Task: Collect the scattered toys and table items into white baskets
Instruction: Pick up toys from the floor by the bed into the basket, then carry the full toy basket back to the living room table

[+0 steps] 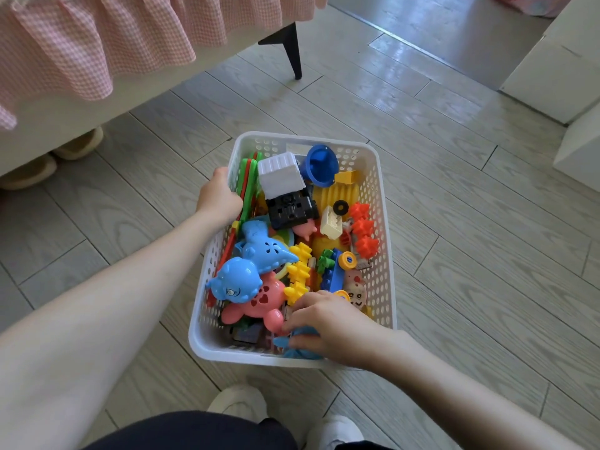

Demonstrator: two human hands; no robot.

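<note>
Right hand [328, 326] at near end of white basket [246, 357] — fingers curled round blue toy [292, 352], low among packed toys. Left hand [219, 198] farther on, gripping left rim. Step, likely: stowing blue toy. Next — let go, lift clear without dragging neighbours out.

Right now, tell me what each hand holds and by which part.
Left hand grips the white basket by its left rim. Right hand grips a blue toy; which part is hidden.

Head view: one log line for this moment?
left hand: grips rim of white perforated plastic basket | right hand: grips blue item at basket's near end
</note>
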